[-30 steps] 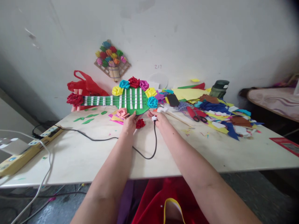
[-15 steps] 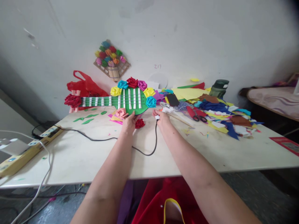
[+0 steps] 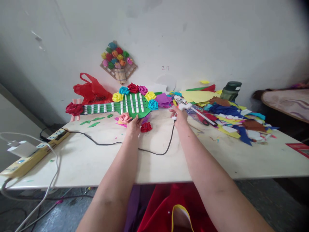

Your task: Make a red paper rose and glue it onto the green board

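Now left hand (image 3: pixel 133 123) gripping green paper guitar (image 3: pixel 130 104) at its lower edge; right hand (image 3: pixel 180 115) closed around white glue gun (image 3: pixel 182 103), black cord (image 3: pixel 154 149) trailing across table (image 3: pixel 96 161).

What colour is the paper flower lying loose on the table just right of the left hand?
Red. The paper flower shows clearly in the head view, beside the left hand.

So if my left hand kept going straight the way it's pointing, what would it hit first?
Likely the green paper guitar: your left hand already touches its near edge, just beyond the pink paper rose. Depth is hard to judge.
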Demonstrator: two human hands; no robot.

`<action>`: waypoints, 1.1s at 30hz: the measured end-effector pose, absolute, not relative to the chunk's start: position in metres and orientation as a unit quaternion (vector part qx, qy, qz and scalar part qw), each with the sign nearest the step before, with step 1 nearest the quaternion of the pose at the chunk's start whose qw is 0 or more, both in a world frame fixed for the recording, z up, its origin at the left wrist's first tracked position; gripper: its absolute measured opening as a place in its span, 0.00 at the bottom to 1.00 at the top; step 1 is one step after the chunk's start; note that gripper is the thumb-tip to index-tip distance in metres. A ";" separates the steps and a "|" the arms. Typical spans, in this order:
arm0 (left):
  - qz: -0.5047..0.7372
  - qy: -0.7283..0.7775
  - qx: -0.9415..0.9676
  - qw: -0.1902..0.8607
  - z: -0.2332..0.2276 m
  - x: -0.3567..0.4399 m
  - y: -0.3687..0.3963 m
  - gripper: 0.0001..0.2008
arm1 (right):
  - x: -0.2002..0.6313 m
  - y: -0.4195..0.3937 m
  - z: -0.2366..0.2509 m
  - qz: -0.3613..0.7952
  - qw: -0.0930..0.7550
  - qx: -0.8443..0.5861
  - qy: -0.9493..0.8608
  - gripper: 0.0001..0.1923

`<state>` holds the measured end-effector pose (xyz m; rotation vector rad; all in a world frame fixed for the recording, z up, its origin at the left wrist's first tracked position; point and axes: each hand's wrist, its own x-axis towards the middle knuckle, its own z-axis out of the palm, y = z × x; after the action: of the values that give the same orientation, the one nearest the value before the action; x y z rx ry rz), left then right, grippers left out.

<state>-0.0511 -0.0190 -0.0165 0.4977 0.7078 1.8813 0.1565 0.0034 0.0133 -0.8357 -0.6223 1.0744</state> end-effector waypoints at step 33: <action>0.760 0.318 0.216 0.524 -0.012 -0.049 -0.022 0.12 | 0.156 -0.020 0.017 0.401 0.417 -0.461 -0.673 0.13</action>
<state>-0.0491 -0.0222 -0.0125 0.5170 0.7613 1.8197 0.1560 -0.0204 0.0171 -1.1581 -1.6897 1.0064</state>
